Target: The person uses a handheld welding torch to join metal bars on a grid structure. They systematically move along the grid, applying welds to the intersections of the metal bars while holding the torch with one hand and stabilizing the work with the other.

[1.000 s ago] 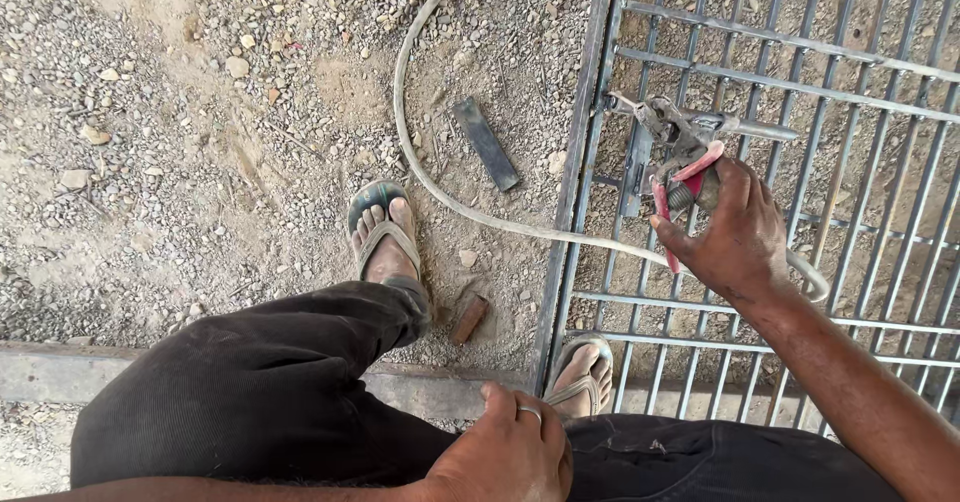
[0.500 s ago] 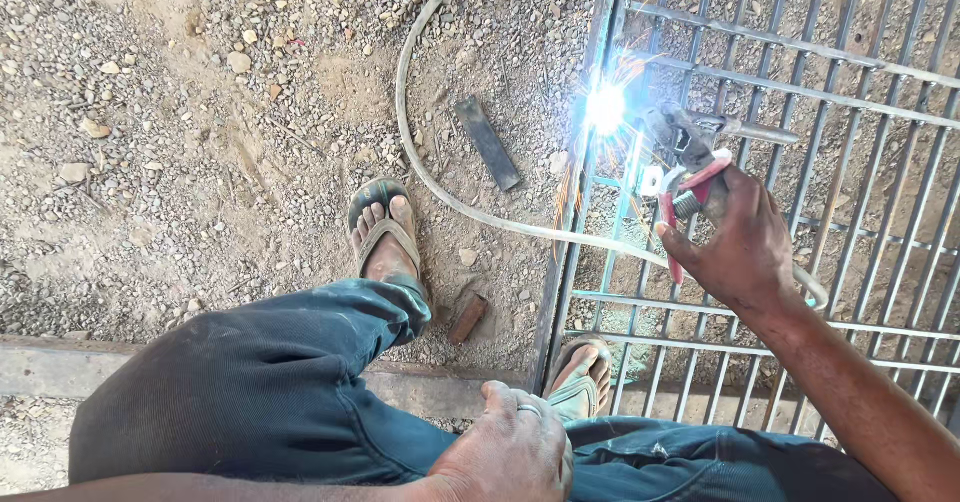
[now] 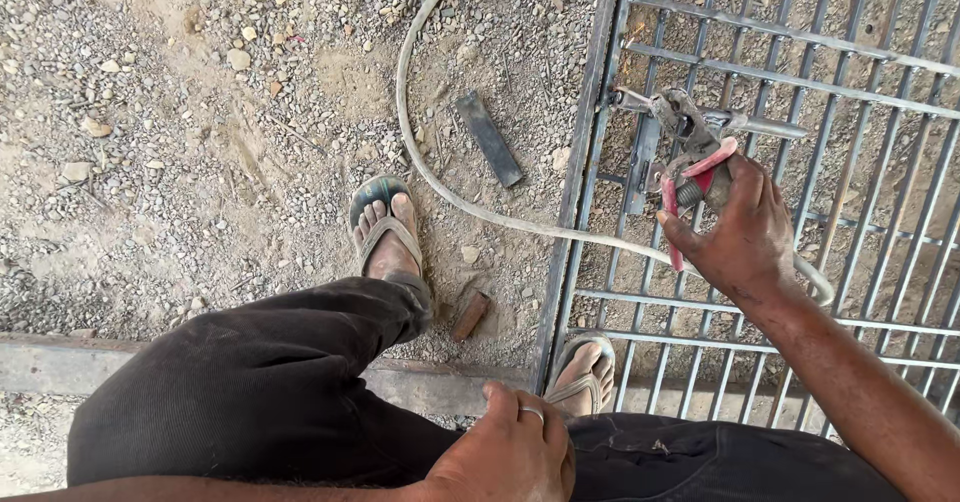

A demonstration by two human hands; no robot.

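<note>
- Right hand [image 3: 745, 237], fingers clamped on the red-handled metal electrode holder [image 3: 690, 167]; its short welding rod [image 3: 628, 99] points at the grey steel bar gate [image 3: 800, 82] lying flat on the gravel ground [image 3: 200, 162].
- Rod tip sits right by the gate's left frame bar, near a flat upright piece; no arc lit atm.
- Pale welding cable [image 3: 440, 192] loops from the holder across the gravel, over the frame.
- Left hand [image 3: 510, 452], ring on one finger, fingers loosely together, rests on the dark-trousered knee, holds nothing.
- Step, as judged: tack-welding at the frame joint. Next move needs the tip steadied on the joint w/ a small gap.
- Loose flat dark steel strip [image 3: 490, 137] and small rusty brown block [image 3: 470, 314] lie just outside the frame.
- No containers in view.
</note>
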